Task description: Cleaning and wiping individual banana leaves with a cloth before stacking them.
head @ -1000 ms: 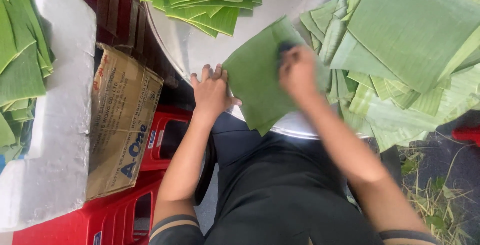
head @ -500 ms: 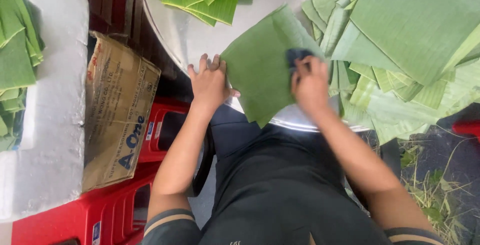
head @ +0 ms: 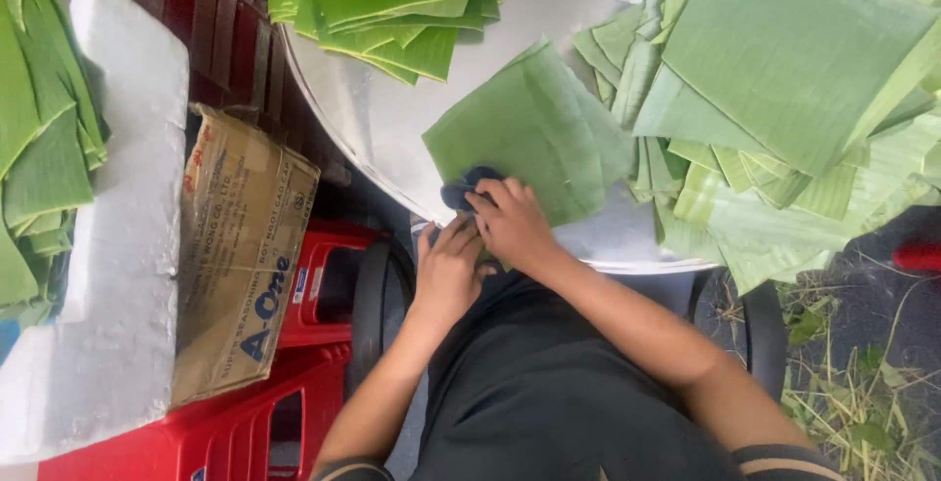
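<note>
right hand (head: 512,226): fingers closed on a dark cloth (head: 461,190), pressing it on a banana leaf piece (head: 534,138) | leaf: flat at near edge of round metal tabletop (head: 392,118) | left hand (head: 449,270): fingers spread open, resting at leaf's near corner

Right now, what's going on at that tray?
A person seated at a round silver metal tray is wiping a square-cut green banana leaf that lies on it. The right hand presses a dark blue cloth onto the leaf's near corner; the left hand rests at the tray's edge beside it. A darker stack of cut leaves sits at the far side, a paler pile to the right.
</note>
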